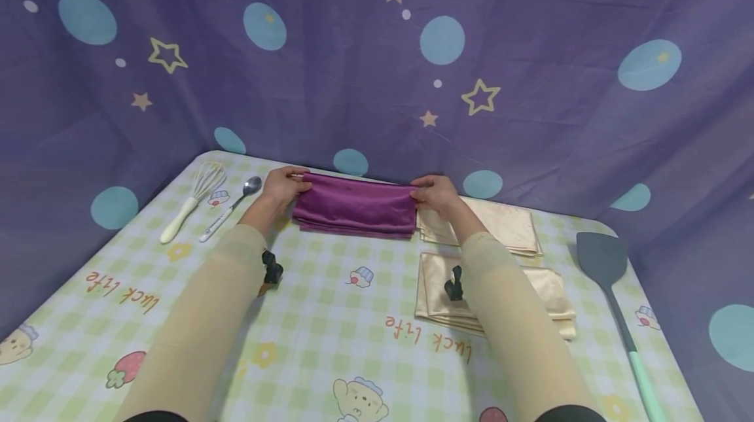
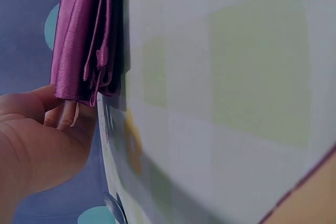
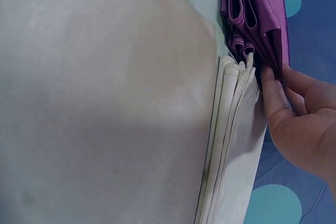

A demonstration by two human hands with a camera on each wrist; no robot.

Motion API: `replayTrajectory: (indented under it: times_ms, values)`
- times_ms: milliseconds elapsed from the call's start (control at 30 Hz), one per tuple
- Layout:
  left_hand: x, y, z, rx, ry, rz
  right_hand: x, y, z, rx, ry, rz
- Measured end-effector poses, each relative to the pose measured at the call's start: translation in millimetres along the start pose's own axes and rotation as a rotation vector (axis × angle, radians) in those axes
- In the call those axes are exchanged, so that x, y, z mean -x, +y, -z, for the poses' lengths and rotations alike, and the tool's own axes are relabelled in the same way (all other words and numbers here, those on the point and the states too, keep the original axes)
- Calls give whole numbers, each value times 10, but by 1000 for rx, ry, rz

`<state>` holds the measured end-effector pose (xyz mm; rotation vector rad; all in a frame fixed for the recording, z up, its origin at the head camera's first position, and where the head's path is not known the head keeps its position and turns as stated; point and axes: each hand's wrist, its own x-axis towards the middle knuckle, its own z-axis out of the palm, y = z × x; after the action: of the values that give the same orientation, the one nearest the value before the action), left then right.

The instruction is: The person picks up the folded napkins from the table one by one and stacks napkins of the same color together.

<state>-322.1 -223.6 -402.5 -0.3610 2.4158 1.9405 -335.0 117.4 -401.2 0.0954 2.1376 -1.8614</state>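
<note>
A folded purple satin cloth (image 1: 356, 206) lies near the back edge of the table, its layers stacked along the near side. My left hand (image 1: 284, 188) pinches its far left corner between thumb and fingers; in the left wrist view that hand (image 2: 47, 135) grips the cloth's end. At the far right corner my right hand (image 1: 438, 194) pinches the same cloth, and the right wrist view shows thumb and fingers (image 3: 273, 95) on its edge. A folded cream cloth (image 1: 501, 222) sits right beside it, partly under my right hand and forearm.
A second folded cream cloth (image 1: 438, 284) lies nearer, under the right forearm. On the left are a whisk (image 1: 191, 203) and a spoon (image 1: 230, 209). A grey spatula (image 1: 602, 262) with a green handle lies at the right edge. A purple curtain (image 1: 353, 82) hangs behind the checked tablecloth (image 1: 318, 317).
</note>
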Motion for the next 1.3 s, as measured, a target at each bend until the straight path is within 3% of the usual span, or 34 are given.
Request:
replayTrajectory:
  times_ms: [367,667,900,1133,1300]
  values:
    - [-3,-9,18,-9,-5,-30,68,-26,49,-49,0,52]
    - [17,-19,84,47,-10,-35,109,17,244,-52,-20,77]
    - [271,205,156,112,-61,-24,166,94,434,-66,-15,125]
    - [112,36,228,117,-29,-48,297,129,629,-48,-42,153]
    - [118,19,274,113,-5,-82,396,149,786,-17,-45,122]
